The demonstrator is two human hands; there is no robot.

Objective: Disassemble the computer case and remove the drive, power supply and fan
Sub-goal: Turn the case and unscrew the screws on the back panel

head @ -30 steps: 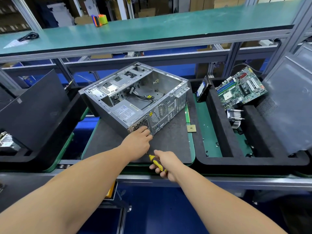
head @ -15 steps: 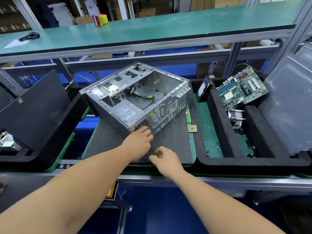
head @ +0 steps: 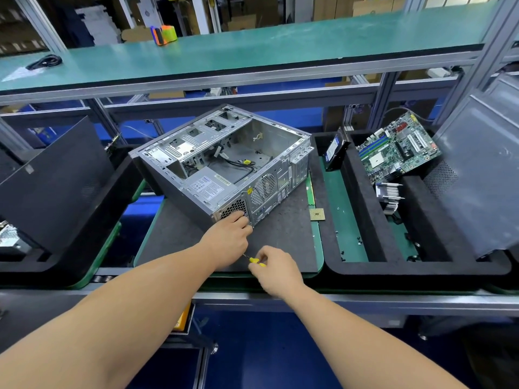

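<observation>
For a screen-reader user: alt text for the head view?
A left hand rests on an open computer case while the right hand grips a yellow screwdriver. A motherboard lies in a foam tray alongside.

An electronics disassembly line in a factory: behind the open case (head: 224,164) runs an aluminium-framed green shelf (head: 252,51), with foam trays (head: 365,265) of parts beside it.
</observation>
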